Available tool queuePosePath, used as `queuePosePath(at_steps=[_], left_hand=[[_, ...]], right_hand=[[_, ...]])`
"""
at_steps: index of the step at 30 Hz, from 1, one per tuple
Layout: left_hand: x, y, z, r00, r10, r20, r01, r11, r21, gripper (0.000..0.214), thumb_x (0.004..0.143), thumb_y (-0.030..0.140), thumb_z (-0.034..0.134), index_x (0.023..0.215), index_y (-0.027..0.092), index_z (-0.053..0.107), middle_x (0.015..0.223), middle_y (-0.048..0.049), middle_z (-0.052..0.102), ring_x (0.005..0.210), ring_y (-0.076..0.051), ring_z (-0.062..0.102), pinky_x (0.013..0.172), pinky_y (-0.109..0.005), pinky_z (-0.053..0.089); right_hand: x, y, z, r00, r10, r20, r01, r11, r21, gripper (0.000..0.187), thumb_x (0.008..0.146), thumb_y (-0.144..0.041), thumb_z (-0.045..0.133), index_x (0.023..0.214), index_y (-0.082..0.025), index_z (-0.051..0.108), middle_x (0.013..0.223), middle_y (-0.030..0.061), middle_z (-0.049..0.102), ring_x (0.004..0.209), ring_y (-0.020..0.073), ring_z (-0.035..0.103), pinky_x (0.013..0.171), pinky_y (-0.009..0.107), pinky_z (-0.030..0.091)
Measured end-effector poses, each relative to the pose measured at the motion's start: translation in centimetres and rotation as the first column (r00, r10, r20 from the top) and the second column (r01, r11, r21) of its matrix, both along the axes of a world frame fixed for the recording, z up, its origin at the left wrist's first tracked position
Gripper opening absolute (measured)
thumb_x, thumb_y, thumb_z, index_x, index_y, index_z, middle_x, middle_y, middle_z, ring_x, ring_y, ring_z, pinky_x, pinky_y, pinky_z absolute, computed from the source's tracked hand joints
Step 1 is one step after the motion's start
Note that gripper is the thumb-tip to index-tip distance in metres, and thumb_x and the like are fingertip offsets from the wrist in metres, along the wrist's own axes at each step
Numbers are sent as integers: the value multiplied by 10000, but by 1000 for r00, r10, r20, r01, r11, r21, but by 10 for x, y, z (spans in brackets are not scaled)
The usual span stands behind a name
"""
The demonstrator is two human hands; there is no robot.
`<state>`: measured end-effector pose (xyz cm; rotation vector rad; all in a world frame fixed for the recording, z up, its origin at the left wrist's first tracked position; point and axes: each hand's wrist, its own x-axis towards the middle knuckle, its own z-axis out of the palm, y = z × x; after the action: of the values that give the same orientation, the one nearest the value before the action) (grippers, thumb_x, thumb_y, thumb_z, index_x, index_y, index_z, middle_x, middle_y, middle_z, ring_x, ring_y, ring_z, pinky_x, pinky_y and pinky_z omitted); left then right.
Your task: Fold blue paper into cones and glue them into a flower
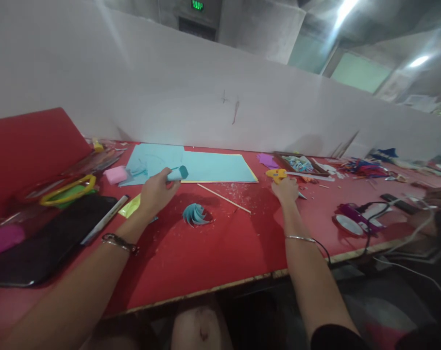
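My left hand (158, 192) is closed around a light blue paper tube (176, 173), its open end facing right. Over on the right, my right hand (286, 189) grips a yellow hot glue gun (276, 173); the fingers partly cover its handle. A swirl of curled blue paper strips (195, 214) sits on the red table between my arms. Behind it lies a thin wooden stick (224, 198). Light blue paper sheets (216, 166) spread flat at the back, close to the tube. Yellow paper (130, 206) shows beside my left wrist.
A white marker (104, 220) and a black flat case (53, 243) lie at left, near a pink block (115, 175). Back right stands a tray of paper scraps (298, 164). A purple device (359, 218) with cables lies at right, near another person's hand (420, 223).
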<state>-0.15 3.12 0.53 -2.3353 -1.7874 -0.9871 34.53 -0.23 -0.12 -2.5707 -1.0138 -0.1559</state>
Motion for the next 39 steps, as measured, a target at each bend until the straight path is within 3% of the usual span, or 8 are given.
queuePosePath(at_steps=[8,16,20,22,25,27,29,39], left_hand=[[1,3,-2,998,27,-61,-32,996,-83,248,759,380,396,848,203,544,592,-25,570,604,-188,561,508,-241,284],[2,1,-1,996,43,-74,-52,992,-114,255,754,367,405,863,199,562,618,-35,589,616,-188,563,510,-244,298],[1,4,-4,1000,-14,-16,13,997,-81,191,735,329,420,773,193,549,593,-12,554,583,-160,528,529,-242,317],[0,6,-7,993,-117,19,118,992,-49,157,729,306,420,717,190,524,585,-1,529,568,-141,503,542,-239,329],[0,8,-8,972,-233,21,234,969,-83,137,725,308,433,713,191,502,579,9,509,553,-131,483,535,-235,334],[1,7,-8,980,-200,-1,197,970,-145,183,720,345,461,806,192,511,583,6,524,546,-142,494,512,-237,326],[2,6,-7,990,-134,-35,124,973,-195,265,721,371,478,911,189,506,595,-6,555,551,-160,521,496,-242,314],[1,11,-13,952,-233,-198,167,938,-303,264,734,410,466,874,197,535,777,-61,647,707,-203,592,543,-253,349]], right_hand=[[2,-15,18,1000,19,-2,-18,951,-307,447,702,-387,556,1061,-123,588,1116,176,571,1102,309,500,851,444,424],[-3,-26,39,998,23,52,-6,955,-298,405,689,-343,558,1031,-133,612,1099,168,587,1052,315,534,782,394,449],[-25,-30,50,960,243,142,-213,957,-196,292,753,-325,487,850,-100,645,891,170,639,894,272,590,709,329,433],[-50,-29,47,838,537,97,-521,840,-153,311,806,-338,424,709,-126,630,735,108,634,780,206,590,681,283,414],[-101,-28,29,492,871,14,-867,488,105,284,838,-353,398,809,-155,599,723,32,615,677,128,549,636,235,397],[-135,-30,16,219,976,13,-951,211,227,250,824,-363,447,909,-168,578,852,29,614,738,115,540,670,225,397],[-159,-33,6,76,997,4,-958,72,277,259,810,-362,482,969,-170,554,892,30,598,752,110,531,677,222,401],[-168,-36,6,30,999,28,-936,18,352,239,849,-237,428,1051,-221,556,958,44,519,789,117,508,700,245,430]])
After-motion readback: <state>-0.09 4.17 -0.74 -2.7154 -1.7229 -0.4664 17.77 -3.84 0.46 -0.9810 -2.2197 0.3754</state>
